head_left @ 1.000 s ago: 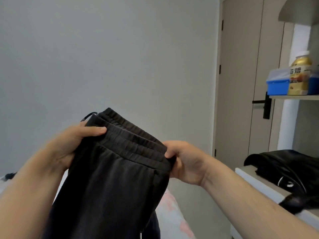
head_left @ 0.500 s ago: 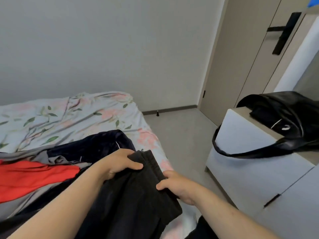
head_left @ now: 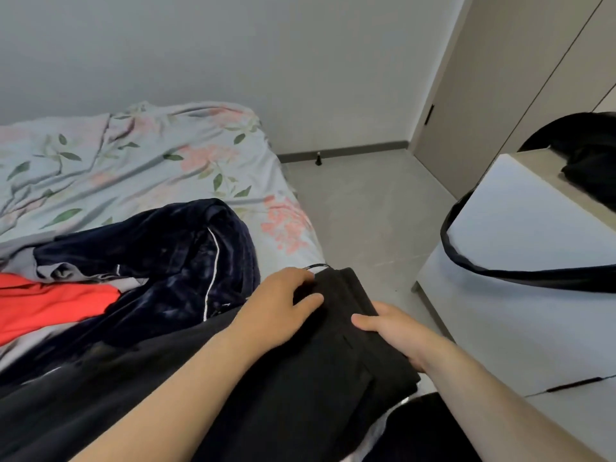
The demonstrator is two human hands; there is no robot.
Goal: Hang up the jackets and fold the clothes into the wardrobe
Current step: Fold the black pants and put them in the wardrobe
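I'm mid-fold: left hand (head_left: 283,306) and right hand (head_left: 398,333) grip the black sweatpants (head_left: 300,381) at the edge of the bed (head_left: 140,161), guessing flatten-and-halve comes next.

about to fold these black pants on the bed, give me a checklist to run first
1. Grip on pants: ok, left hand and right hand both hold the waistband.
2. Drawstring tucked: not ok, a loop sticks out.
3. Legs aligned: cannot tell, out of view.
4. Folding room on bed: not ok, navy garment and red garment lie beside the pants.
5. Beige doors open: not ok, shut.
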